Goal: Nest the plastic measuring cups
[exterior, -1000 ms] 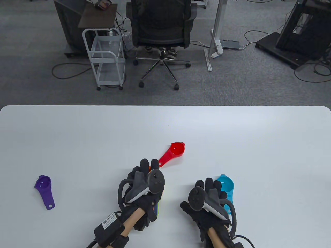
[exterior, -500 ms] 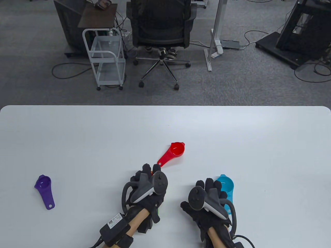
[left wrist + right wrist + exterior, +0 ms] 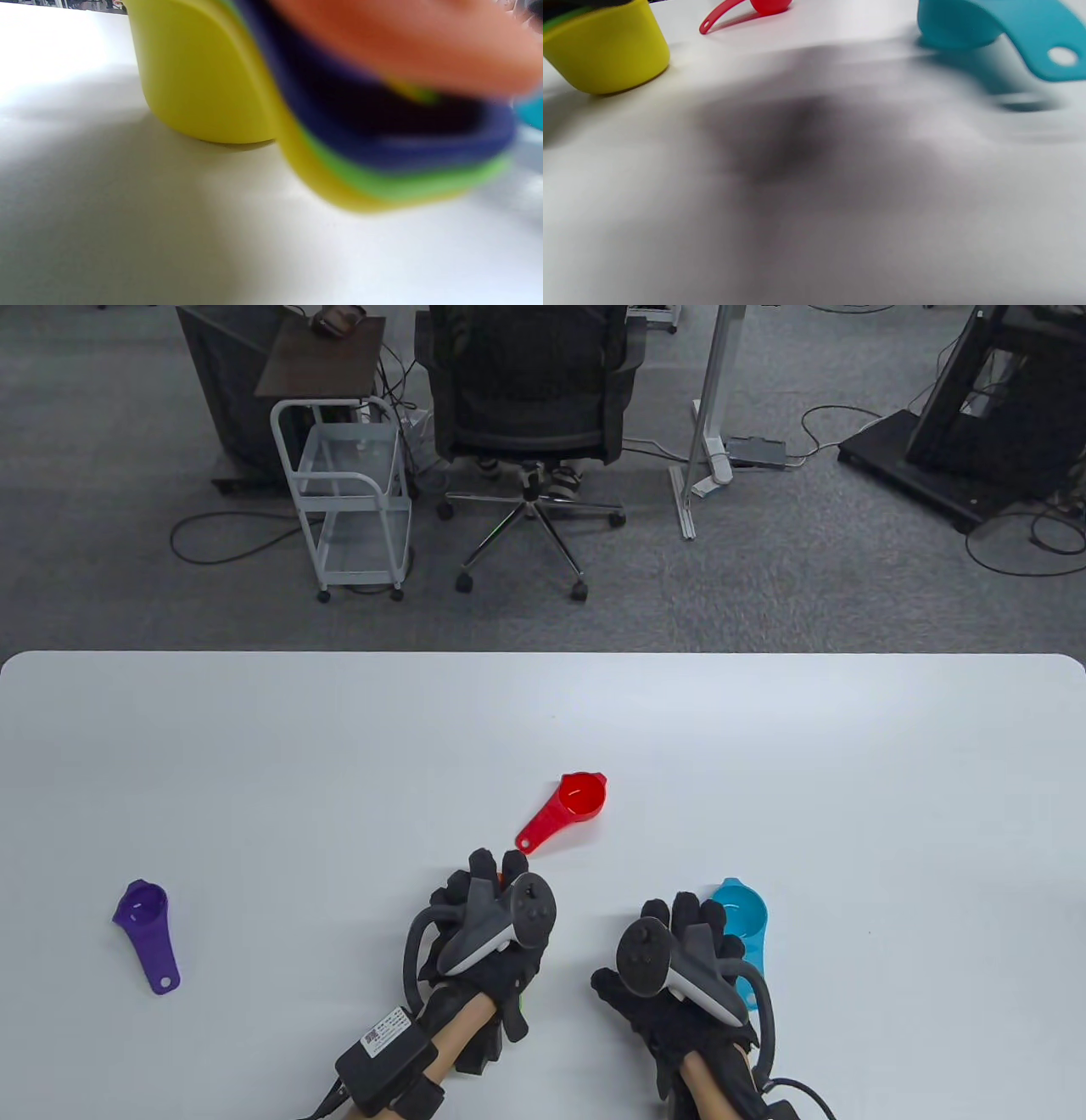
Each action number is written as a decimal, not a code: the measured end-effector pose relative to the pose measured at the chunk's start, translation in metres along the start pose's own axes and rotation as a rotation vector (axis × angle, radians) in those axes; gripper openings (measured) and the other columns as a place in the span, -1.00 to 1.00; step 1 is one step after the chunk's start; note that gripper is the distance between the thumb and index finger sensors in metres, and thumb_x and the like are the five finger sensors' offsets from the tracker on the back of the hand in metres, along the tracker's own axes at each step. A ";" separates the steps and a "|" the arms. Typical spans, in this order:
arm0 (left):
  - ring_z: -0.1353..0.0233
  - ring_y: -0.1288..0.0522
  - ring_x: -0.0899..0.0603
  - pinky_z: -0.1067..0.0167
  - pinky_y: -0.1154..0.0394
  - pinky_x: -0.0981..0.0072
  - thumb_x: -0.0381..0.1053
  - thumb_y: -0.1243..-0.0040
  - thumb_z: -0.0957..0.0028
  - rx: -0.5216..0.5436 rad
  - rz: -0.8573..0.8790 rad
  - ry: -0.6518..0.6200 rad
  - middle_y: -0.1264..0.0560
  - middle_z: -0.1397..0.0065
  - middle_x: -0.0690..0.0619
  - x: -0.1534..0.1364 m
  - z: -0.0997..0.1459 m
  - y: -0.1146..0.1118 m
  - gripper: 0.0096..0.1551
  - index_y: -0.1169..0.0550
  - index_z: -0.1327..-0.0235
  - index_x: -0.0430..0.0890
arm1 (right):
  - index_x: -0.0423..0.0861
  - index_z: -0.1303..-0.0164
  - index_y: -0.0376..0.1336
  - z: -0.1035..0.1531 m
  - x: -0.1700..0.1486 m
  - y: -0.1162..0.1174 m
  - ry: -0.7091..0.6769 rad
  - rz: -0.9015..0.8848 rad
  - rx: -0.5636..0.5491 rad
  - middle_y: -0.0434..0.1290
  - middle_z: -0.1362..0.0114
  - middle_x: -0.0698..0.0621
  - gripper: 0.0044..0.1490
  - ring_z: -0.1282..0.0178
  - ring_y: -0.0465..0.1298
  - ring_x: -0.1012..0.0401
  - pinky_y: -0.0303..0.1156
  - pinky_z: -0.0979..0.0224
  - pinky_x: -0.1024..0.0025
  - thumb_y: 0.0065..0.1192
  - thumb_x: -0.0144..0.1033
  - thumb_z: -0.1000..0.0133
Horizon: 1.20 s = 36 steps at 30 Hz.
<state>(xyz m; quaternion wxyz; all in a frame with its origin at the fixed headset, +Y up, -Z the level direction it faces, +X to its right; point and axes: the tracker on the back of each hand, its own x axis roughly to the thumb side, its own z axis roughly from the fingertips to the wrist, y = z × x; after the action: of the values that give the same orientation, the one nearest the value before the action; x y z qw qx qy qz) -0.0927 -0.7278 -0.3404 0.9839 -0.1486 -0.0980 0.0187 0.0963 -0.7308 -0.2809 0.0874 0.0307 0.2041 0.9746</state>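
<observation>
Risk 1: the nested stack point(image 3: 322, 140) under the left hand point(image 3: 488, 933) could shift or tip. In the left wrist view the yellow cup point(image 3: 199, 76) sits on the worktop point(image 3: 339, 746) w/ green, dark blue and orange layers riding in it, handles overhanging, so a clumsy drop-in would likely jolt them.

Risk 2: the teal cup point(image 3: 740, 909) sits just past the right hand point(image 3: 679, 967), at about 1 o'clock from it; a hurried reach could knock it away.

Left-hand fingers are over the stack, but can't tell if they grasp it. Right-hand fingers: can't tell either, tracker hides them.

Orientation:
- red cup point(image 3: 568, 808): mid-worktop, bowl at 1 o'clock, handle to 7; long axis along that diagonal.
- teal cup: bowl at 12, handle back toward 6.
- purple cup point(image 3: 146, 931): far left, well apart, bowl at 11, handle to 5.
</observation>
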 end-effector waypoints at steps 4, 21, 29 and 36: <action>-0.50 0.10 -0.61 -0.31 0.12 -0.60 0.28 0.16 -0.28 0.005 -0.010 0.001 0.24 -0.66 -0.53 0.000 0.000 0.000 -0.01 0.16 -0.72 -0.21 | -0.40 -0.69 -0.52 0.000 0.000 0.000 0.000 0.000 0.000 -0.58 -0.62 -0.65 0.30 -0.47 -0.50 -0.54 -0.39 -0.42 -0.59 -0.29 0.32 -0.21; -0.67 0.20 -0.56 -0.26 0.28 -0.68 0.50 0.26 -0.12 0.258 -0.132 0.013 0.19 -0.80 -0.25 -0.143 0.077 0.053 0.12 0.17 -0.73 -0.10 | -0.24 -0.76 -0.43 0.005 -0.038 -0.028 0.084 -0.032 -0.265 -0.50 -0.70 -0.59 0.20 -0.56 -0.42 -0.51 -0.35 -0.45 -0.61 -0.26 0.30 -0.21; -0.66 0.24 -0.56 -0.25 0.29 -0.69 0.51 0.27 -0.12 0.202 -0.017 0.064 0.22 -0.80 -0.24 -0.187 0.075 0.030 0.12 0.19 -0.72 -0.09 | -0.01 -0.76 -0.42 -0.031 -0.073 -0.014 0.266 0.004 -0.194 -0.41 -0.77 -0.47 0.09 -0.64 -0.27 -0.48 -0.25 -0.49 -0.63 -0.21 0.29 -0.21; -0.66 0.24 -0.56 -0.26 0.29 -0.68 0.50 0.25 -0.12 0.125 -0.056 0.049 0.21 -0.80 -0.25 -0.175 0.070 0.021 0.11 0.18 -0.72 -0.10 | 0.11 -0.74 -0.33 -0.044 -0.075 -0.003 0.307 0.061 -0.188 -0.29 -0.79 -0.43 -0.07 -0.65 -0.04 -0.39 -0.12 -0.54 -0.52 -0.14 0.16 -0.27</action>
<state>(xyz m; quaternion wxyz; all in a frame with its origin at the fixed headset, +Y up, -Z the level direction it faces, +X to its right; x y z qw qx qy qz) -0.2782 -0.6991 -0.3136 0.9934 -0.0846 -0.0768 -0.0064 0.1667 -0.7586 -0.3239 0.0279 -0.1206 0.1222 0.9848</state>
